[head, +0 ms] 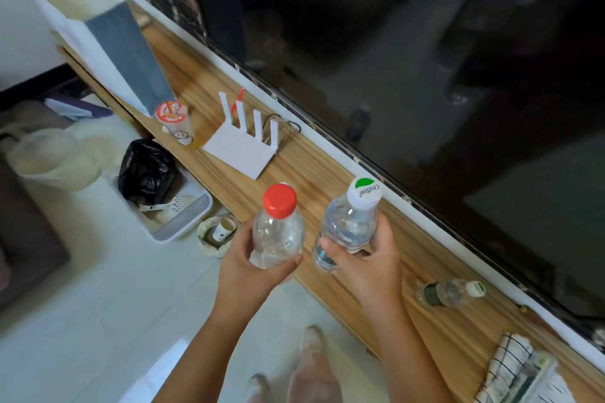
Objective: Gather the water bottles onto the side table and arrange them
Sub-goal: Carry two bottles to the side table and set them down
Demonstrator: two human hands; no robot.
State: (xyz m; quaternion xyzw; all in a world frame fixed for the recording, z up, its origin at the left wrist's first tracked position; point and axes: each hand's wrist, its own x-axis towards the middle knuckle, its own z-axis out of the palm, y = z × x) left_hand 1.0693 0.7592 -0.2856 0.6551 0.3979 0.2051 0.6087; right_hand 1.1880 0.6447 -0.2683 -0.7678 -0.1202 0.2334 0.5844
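My left hand [248,267] grips a clear bottle with a red cap [278,227], held upright above the front edge of the long wooden table [327,170]. My right hand [370,263] holds a second clear bottle with a white and green cap [350,222], tilted slightly right, over the table. A third small bottle with a green label [450,293] lies on its side on the table to the right of my right hand.
On the table stand a white router [244,149], a sealed drink cup [175,123] and a grey paper bag [127,56]. A checked cloth [510,366] lies at the right end. A big dark TV screen [425,75] runs behind. A bin with a black bag [147,173] sits on the floor.
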